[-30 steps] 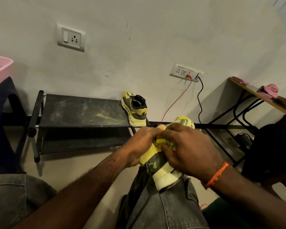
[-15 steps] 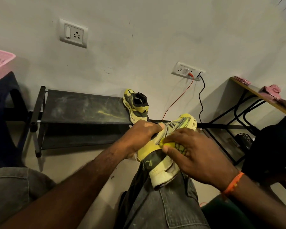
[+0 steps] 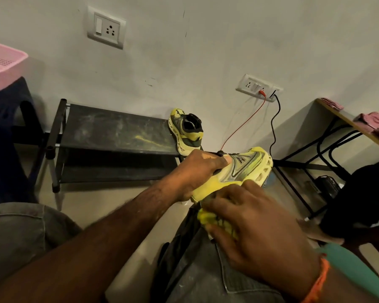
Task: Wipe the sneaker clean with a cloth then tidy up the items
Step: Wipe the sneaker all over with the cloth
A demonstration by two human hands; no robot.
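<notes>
**Materials and finishes**

My yellow-and-grey mesh sneaker (image 3: 245, 169) looks matt, with a lumpy rubbery sole. The yellow cloth (image 3: 217, 221) is soft and crumpled. My grey denim jeans (image 3: 206, 276) look coarse. The black metal shoe rack (image 3: 118, 132) is dull and dusty-streaked; the pink plastic basket (image 3: 2, 68) is smooth.

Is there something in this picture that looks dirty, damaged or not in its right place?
Yes. The black shelf is smeared with pale dust and a yellow streak. The second sneaker sits at its right end, its heel overhanging the front edge. The left hand holds the sneaker while the right hand presses a yellow cloth on its heel.
</notes>
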